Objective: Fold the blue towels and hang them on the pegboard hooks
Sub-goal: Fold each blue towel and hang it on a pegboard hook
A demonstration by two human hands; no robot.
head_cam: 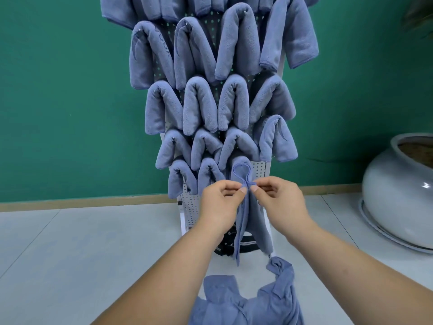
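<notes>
Blue towel: held in front of the lower pegboard, its upper end bent into a loop, two tails hanging toward the floor.
Left hand: thumb and forefinger pinch the towel just under the loop, other fingers curled.
Right hand: same pinch from the other side, its fingertips close to the left's.
Hung towels: folded and draped in rows above.
Loose towels: heaped on the pale floor, below the arms.
Glazed pot: at right, by the green wall.

Fuzzy matt cloth towels, perforated pegboard, glossy ceramic pot
</notes>
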